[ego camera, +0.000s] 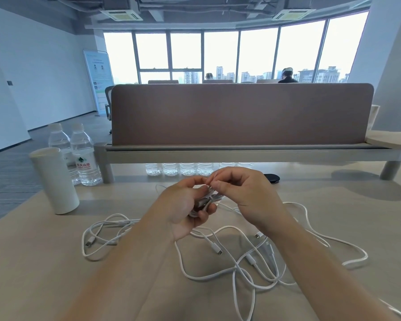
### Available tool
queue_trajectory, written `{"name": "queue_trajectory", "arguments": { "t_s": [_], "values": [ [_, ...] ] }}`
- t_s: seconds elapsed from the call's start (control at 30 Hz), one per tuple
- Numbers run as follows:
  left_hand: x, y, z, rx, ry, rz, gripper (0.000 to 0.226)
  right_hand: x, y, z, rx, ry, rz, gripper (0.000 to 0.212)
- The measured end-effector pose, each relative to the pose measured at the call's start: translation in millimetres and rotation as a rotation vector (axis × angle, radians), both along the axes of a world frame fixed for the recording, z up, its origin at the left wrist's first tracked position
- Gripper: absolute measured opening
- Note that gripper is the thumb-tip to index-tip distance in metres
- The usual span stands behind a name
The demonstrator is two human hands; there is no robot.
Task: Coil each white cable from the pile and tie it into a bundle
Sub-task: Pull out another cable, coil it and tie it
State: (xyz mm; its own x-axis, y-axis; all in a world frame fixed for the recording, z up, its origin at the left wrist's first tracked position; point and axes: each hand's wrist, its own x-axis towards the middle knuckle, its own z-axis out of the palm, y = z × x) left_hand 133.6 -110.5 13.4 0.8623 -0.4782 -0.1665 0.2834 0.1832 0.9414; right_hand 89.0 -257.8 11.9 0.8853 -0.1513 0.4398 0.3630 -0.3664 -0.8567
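A small coil of white cable (206,200) sits in my left hand (183,205), whose fingers curl round it above the table. My right hand (243,191) is just to the right of the coil and pinches a thin bit of cable or tie at its top, between thumb and forefinger. Most of the coil is hidden by my fingers. Below my hands, a loose tangle of white cables (241,256) with USB plugs spreads over the pale wooden table (44,262). One more looped cable (102,235) lies to the left.
A white cylinder cup (53,179) stands at the left, with two water bottles (85,156) behind it. A brown desk divider (241,114) on a raised shelf closes the far side, more bottles under it. A black round object (271,176) lies behind my right hand.
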Motion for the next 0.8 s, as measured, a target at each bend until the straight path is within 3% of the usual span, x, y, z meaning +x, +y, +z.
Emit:
{"name": "queue_trajectory", "arguments": {
  "t_s": [0.27, 0.63, 0.8],
  "values": [
    [-2.2, -2.5, -0.7, 0.059, -0.076, 0.087, 0.028, 0.8, 0.8, -3.2, 0.006, -0.014, -0.018, 0.011],
    [-5.0, -1.7, 1.3, 0.070, -0.069, 0.073, 0.015, 0.8, 0.3, -3.5, -0.030, -0.012, -0.016, 0.012],
    [-4.4, 3.4, 6.9, 0.067, -0.078, 0.093, 0.011, 3.2, 2.5, -4.9, -0.116, -0.036, -0.137, 0.017]
  ]
}}
